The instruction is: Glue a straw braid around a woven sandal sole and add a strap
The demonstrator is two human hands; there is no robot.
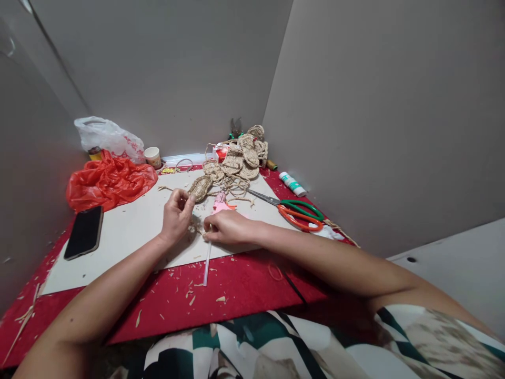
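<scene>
My left hand (pixel 178 216) is closed, with thumb and fingertips at the near edge of a small oval sole of coiled straw cord (pixel 200 188). To its right, my right hand (pixel 228 227) is closed too, its fingertips pinched low over the white board. What those fingers hold is too small to make out. A clear glue stick (pixel 207 268) points toward me from beneath that hand. Just beyond it lies a pink tool with an orange part (pixel 221 202), partly covered, probably a glue gun. Loose straw bits lie between my hands.
Coiled straw pieces (pixel 236 158) are heaped at the back, with pliers (pixel 235 128) behind. Large scissors (pixel 295 209) lie open on the right near a white-green tube (pixel 292 184). On the left are a phone (pixel 83 232), red plastic bag (pixel 112 181) and paper cup (pixel 152 157).
</scene>
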